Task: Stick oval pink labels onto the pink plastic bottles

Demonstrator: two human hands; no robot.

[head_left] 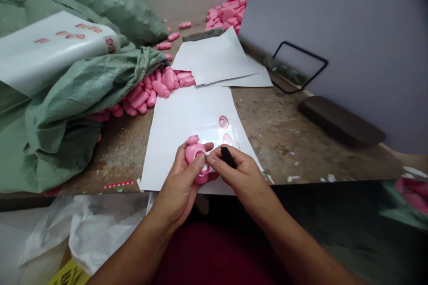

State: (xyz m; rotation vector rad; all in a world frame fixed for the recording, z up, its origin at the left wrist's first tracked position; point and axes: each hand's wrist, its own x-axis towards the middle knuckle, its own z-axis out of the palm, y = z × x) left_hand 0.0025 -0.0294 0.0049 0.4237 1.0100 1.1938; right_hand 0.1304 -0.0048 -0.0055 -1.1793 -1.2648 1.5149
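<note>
My left hand [182,176] is wrapped round a small pink plastic bottle [193,153], its thumb pressing on the round pink-and-white sticker [199,155] on the bottle's front. Thumb and forefinger of my right hand [236,167] pinch together at the sticker's right edge. A short black object [228,157], its kind unclear, is held between the fingers of that hand. Below both hands lies a white sheet [180,116], with a clear sticker backing bearing an oval pink label [224,121] on top of it.
A green sack [83,80] spills pink bottles [160,87] at the left, and a sticker sheet [30,49] rests on it. White papers [220,62] lie farther back. At right are a dark brown case [339,120], a black wire frame [301,67] and a grey panel [351,31].
</note>
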